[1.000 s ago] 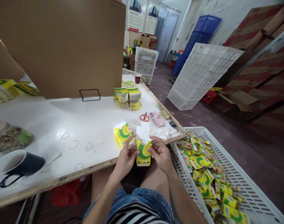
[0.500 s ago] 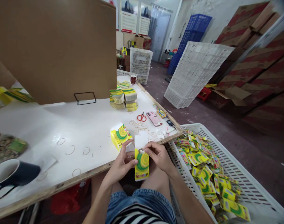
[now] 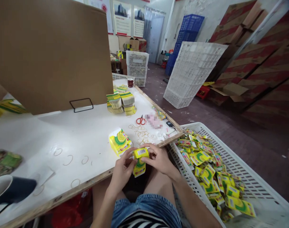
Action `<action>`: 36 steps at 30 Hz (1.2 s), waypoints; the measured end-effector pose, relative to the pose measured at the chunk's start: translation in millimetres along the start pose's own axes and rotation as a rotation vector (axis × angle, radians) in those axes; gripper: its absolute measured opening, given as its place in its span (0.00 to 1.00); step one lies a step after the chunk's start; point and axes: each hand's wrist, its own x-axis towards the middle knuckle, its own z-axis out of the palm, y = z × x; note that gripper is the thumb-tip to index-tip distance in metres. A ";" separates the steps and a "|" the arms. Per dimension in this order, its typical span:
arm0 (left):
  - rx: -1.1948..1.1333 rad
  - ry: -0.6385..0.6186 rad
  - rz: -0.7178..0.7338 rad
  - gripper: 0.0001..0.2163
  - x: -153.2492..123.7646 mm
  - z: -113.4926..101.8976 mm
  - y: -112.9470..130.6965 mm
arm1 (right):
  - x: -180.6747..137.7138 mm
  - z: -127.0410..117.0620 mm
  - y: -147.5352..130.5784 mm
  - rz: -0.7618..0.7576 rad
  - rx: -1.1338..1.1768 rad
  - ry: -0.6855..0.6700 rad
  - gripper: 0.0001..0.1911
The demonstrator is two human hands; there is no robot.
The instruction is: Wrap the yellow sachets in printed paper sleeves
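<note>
Over my lap, at the table's front edge, both hands hold a yellow and green printed packaging card (image 3: pixel 139 171). Its upper part is bent down toward me, so a barcode faces up. My left hand (image 3: pixel 122 167) pinches the card's left edge, thumb on the near face. On the other side, my right hand (image 3: pixel 158 160) grips the bent part with thumb and fingers. Whatever lies inside the fold is hidden. Just beyond my left hand, a small pile of similar cards (image 3: pixel 120 141) lies on the white table (image 3: pixel 87 139).
A white crate (image 3: pixel 260 180) full of yellow packs (image 3: pixel 207 175) stands at my right. Rubber bands (image 3: pixel 142 134), red-handled scissors (image 3: pixel 141 120) and bundled cards (image 3: pixel 127 98) lie on the table. A dark mug (image 3: pixel 18 190) is near left; a large cardboard box (image 3: pixel 52 53) stands behind.
The card was upright and flat, with its white top and cut-out hole showing. Now its top is bent over toward me, and my right hand has shifted onto the fold.
</note>
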 end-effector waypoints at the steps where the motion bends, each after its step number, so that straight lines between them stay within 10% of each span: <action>1: 0.003 -0.028 -0.005 0.20 0.1 0.8 0.5 | 0.3 1.3 0.6 0.030 -0.023 0.011 0.19; 10: -0.125 -0.084 0.007 0.21 3.4 3.7 7.6 | 1.6 1.4 3.4 -0.012 -0.302 0.032 0.19; 21: -0.230 -0.058 0.041 0.19 4.4 16.8 9.1 | 1.5 9.1 12.2 -0.136 0.094 0.177 0.11; 26: 0.076 0.078 0.205 0.11 8.9 20.1 7.8 | -8.7 -5.9 9.4 -0.179 -0.128 0.274 0.09; 32: 0.760 0.383 0.304 0.21 24.1 -22.2 -19.7 | -24.8 -81.7 22.3 -0.128 -0.852 0.904 0.16; 36: 1.009 0.303 0.285 0.21 32.1 -33.1 -39.9 | -0.4 -49.8 39.6 -0.125 -0.643 0.634 0.16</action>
